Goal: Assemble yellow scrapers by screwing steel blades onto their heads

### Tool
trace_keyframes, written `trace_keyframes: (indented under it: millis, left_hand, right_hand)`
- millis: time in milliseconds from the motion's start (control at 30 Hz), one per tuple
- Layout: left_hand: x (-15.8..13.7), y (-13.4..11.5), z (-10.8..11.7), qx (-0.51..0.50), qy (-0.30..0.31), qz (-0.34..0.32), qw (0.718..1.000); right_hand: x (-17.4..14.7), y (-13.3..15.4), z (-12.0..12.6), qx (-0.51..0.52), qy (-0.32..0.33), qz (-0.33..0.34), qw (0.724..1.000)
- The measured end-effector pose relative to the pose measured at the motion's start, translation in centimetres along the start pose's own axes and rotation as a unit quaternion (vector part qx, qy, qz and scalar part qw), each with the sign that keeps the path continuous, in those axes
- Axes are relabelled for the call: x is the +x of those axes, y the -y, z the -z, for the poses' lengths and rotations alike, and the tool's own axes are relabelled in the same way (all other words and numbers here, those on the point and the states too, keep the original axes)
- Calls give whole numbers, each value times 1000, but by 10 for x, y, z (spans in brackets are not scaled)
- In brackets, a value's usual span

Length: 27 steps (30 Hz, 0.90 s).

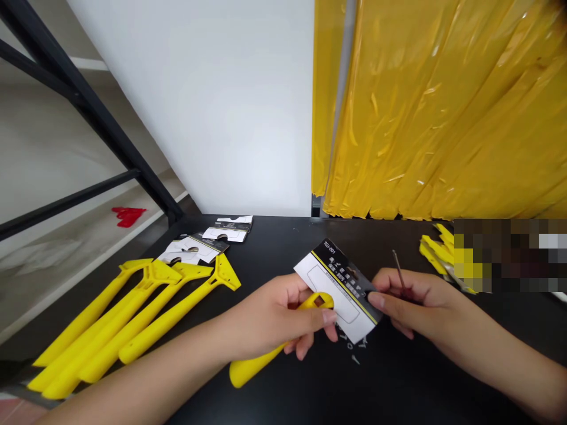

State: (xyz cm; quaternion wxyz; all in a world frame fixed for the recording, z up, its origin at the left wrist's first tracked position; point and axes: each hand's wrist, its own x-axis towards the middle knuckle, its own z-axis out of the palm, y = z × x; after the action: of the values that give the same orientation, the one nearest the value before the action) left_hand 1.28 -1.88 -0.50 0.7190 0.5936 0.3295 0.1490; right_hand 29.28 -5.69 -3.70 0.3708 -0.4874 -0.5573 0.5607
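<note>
My left hand (287, 316) is wrapped round a yellow plastic scraper handle (259, 367), its rounded end pointing toward me and to the left. The head end of that handle lies against a black-and-white printed card (332, 295), which covers part of it. My right hand (410, 304) pinches the right edge of the card between thumb and finger. A thin metal rod with a dark red grip, like a small screwdriver (397, 265), sticks up from the same hand's fingers. Both hands are above the black table (274, 254).
Several yellow scraper handles (177, 307) with flared heads lie side by side on the left. Behind them are more printed cards (228, 229). Yellow pieces (436, 251) lie at the right. A white panel (230, 106) and yellow plastic sheeting (434, 106) stand behind the table.
</note>
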Motion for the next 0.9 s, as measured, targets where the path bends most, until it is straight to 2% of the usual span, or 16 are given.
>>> trace_keyframes:
  millis: [133,367,567,700,900]
  left_hand:
    - [0,-1,-2,10,14,12,1000]
    - [2,6,-3,-56,-36,-4,998]
    - [1,6,-8,-86,-39,0,995]
    - [2,7,-9,-85,-42,5,996]
    - [1,13,-9,-75,4,34,997]
  right_hand:
    - [2,3,2,1,-11,-8,1000]
    - [4,4,4,7,-22,-9,1000]
    - [-1,9,0,32,-39,-8,999]
    - [-1,5,2,28,-25,-1,999]
    - [1,2,2,17,5,-14,1000]
